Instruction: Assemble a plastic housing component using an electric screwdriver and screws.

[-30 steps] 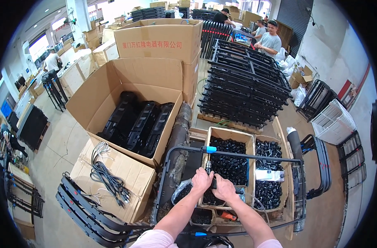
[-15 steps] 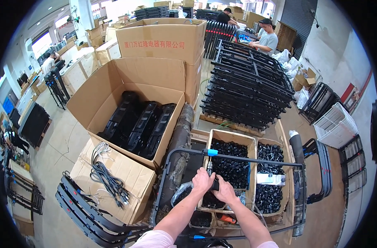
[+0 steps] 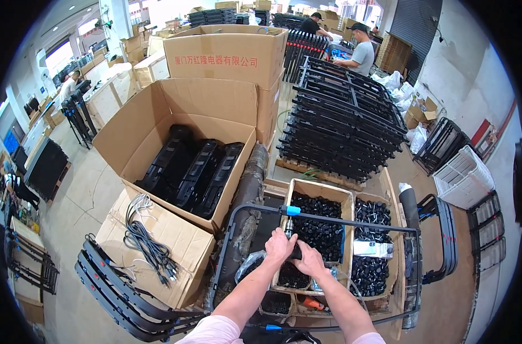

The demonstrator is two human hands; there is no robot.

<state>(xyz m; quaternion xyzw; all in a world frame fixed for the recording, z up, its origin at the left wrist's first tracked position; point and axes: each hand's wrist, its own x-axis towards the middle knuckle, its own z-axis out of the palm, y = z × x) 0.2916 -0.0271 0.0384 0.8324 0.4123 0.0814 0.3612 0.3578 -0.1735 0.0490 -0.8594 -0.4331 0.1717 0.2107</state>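
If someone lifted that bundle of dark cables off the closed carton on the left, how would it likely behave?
The cable bundle would probably droop and trail: its strands lie in loose curves across the closed carton, with ends splayed near the edge. It looks light for its spread. Loose ends might snag on the black frames stacked beside the carton.
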